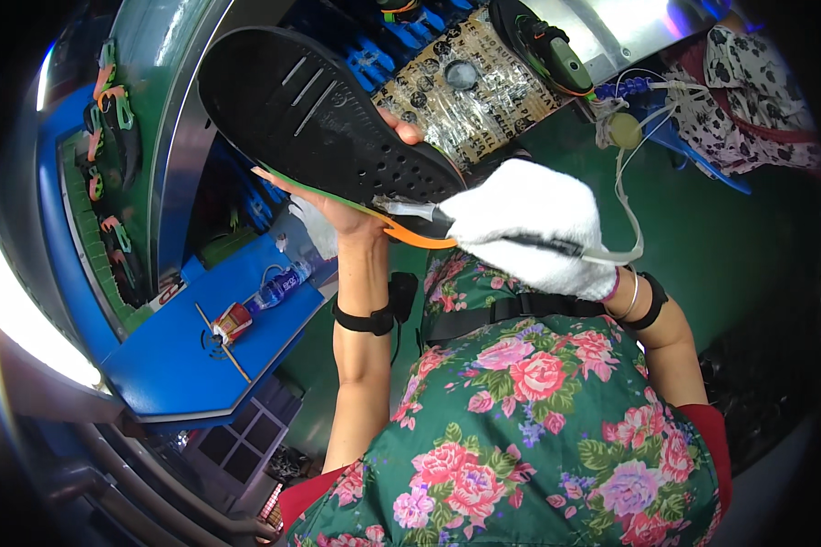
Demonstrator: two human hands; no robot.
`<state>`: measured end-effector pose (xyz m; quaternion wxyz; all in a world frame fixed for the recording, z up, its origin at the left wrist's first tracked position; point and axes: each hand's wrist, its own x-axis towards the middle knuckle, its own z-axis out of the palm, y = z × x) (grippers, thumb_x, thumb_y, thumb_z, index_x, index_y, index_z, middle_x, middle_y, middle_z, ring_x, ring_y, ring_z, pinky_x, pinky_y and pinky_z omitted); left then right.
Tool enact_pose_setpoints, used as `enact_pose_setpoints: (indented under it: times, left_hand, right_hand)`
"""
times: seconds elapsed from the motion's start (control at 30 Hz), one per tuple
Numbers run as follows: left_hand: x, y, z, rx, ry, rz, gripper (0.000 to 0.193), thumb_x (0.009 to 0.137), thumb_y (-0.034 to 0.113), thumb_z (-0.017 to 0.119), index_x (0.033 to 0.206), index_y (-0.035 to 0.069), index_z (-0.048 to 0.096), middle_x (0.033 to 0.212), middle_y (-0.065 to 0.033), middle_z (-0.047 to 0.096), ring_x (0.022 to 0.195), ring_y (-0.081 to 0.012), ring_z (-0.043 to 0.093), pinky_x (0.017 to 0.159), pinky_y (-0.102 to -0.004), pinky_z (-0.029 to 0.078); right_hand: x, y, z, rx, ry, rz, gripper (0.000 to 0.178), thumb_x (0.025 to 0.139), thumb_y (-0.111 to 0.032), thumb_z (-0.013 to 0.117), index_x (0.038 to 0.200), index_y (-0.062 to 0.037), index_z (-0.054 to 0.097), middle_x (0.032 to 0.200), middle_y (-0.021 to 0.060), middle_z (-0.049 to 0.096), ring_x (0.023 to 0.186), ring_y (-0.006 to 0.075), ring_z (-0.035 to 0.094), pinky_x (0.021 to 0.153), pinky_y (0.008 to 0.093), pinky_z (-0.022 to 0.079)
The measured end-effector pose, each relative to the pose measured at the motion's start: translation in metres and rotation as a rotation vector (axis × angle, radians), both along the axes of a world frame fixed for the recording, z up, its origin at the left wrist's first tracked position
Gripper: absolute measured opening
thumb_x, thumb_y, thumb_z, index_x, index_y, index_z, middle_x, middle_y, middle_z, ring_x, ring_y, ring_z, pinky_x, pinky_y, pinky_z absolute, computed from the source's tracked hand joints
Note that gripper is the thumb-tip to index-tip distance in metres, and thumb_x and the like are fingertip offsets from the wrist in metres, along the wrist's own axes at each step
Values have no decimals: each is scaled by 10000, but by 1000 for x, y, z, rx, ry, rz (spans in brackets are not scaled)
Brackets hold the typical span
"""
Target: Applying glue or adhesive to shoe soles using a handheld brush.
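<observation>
My bare left hand holds a long black shoe sole from beneath, with fingers along one edge and a fingertip over the other. Slots mark the sole's wide end and small round holes its narrow end; its rim is edged in green and orange. My right hand, in a white glove, grips a brush with a dark handle. Pale bristles lie at the sole's narrow end. From the gloved hand, a clear tube runs up to the right.
Beyond the sole, film-wrapped cardboard carries a small round cup. Beside it stands a dark shoe. On the left, a blue table holds a bottle; several shoes line the conveyor. Another person's patterned clothing shows far right.
</observation>
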<state>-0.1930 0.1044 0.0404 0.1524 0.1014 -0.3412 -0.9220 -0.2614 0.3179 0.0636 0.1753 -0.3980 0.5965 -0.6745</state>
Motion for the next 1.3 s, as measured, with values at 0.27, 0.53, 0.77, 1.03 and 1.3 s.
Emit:
enact_pose_setpoints:
  times: [0.27, 0.53, 0.77, 1.03, 1.3]
  left_hand:
    - [-7, -6, -4, 81, 111, 1, 1209, 677, 1023, 268, 1186, -31, 574, 976, -188, 629, 875, -336, 622, 800, -450, 514]
    - [-18, -6, -3, 27, 203, -8, 1042, 781, 900, 457, 1109, -81, 589, 970, -178, 630, 887, -316, 643, 817, -437, 519]
    - [-22, -14, -6, -106, 203, -10, 928, 840, 797, 537, 1057, -104, 592, 942, -177, 632, 878, -317, 650, 825, -424, 521]
    - [-29, -13, -2, -134, 192, -40, 1012, 788, 877, 487, 1067, -90, 597, 947, -169, 635, 877, -293, 661, 849, -426, 517]
    - [-37, -12, -7, -87, 181, -52, 1105, 716, 927, 496, 1097, -106, 597, 984, -190, 647, 902, -302, 664, 917, -449, 523]
  right_hand:
    - [0, 3, -5, -7, -108, -11, 199, 767, -25, 800, 960, -56, 760, 978, 94, 757, 863, 229, 712, 762, 340, 564]
    - [-9, 6, -2, 7, -42, -3, 176, 771, -36, 802, 938, -69, 763, 970, 75, 759, 865, 221, 714, 767, 336, 568]
    - [-12, 7, -3, -45, -65, 17, 197, 752, -43, 815, 939, -71, 760, 948, 64, 752, 834, 220, 705, 731, 335, 563]
    - [-16, 9, 0, 0, 76, 14, 233, 751, -44, 809, 977, -60, 758, 952, 77, 747, 810, 241, 691, 696, 348, 555]
    - [-11, 4, 8, -76, 210, -17, 309, 747, -62, 812, 1052, -93, 770, 1002, 67, 749, 814, 240, 690, 705, 342, 559]
